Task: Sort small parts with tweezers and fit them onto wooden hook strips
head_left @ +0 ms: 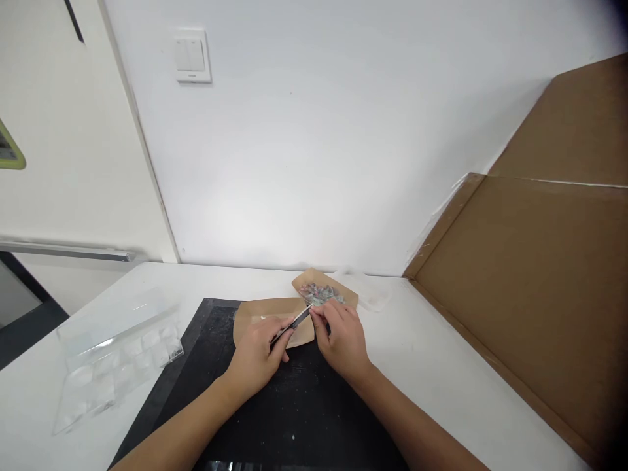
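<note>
My left hand [258, 353] is closed around a slim dark strip with a pale edge [297, 319], whose exact kind I cannot make out. It slants up to the right, over a brown paper tray [248, 313] holding a few small white bits. At the strip's upper end, the fingertips of my right hand [346, 337] are pinched together; whether they grip the strip itself or something tiny on it is hidden. Just behind my right hand, a second brown paper tray [309, 277] holds a heap of small grey, green and pinkish pieces [320, 293], seemingly in clear plastic.
Under my forearms lies a black mat [294, 418] on a white table [422, 366]. A clear plastic compartment box [125, 369] with its lid open sits at the left. Crumpled clear plastic [375, 291] lies by the wall. Large cardboard panels [530, 281] stand along the right side.
</note>
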A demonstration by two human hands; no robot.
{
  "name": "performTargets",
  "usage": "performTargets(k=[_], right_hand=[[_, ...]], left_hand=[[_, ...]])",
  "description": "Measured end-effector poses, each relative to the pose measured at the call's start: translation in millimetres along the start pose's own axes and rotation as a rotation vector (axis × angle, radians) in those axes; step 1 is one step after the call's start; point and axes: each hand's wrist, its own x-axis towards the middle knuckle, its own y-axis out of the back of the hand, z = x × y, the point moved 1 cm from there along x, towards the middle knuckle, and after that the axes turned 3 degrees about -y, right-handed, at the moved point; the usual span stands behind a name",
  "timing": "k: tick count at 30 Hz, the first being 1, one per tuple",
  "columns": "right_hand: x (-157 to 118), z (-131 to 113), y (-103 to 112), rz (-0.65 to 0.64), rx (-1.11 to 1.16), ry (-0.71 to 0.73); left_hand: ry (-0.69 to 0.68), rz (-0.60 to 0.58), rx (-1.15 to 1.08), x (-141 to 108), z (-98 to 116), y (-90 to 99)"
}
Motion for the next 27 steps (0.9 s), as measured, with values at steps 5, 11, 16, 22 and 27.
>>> performTargets(k=[5,11,16,22,27], right_hand=[[-5,-11,-1,-0.079,0.049,0.066],[-1,-1,-1,0.030,-0.003,-0.025],[-3,-11,-2,-0.053,0.034,0.062],[-2,-6,-1,-0.010,-0.021,0.023],[-1,-4,-1,-0.024,0.005,0.011]], left_hand=[[-0.026,0.024,0.023,1,-1,-0.8],[-0.022,0.006,0.019,0,-3,-1.0],[-0.015,0.000,0.000,1,-3,-1.8],[-0.004,0.009,0.014,0,-4,-1.3],[0.009,0.002,-0.008,0,-3,-1.1]])
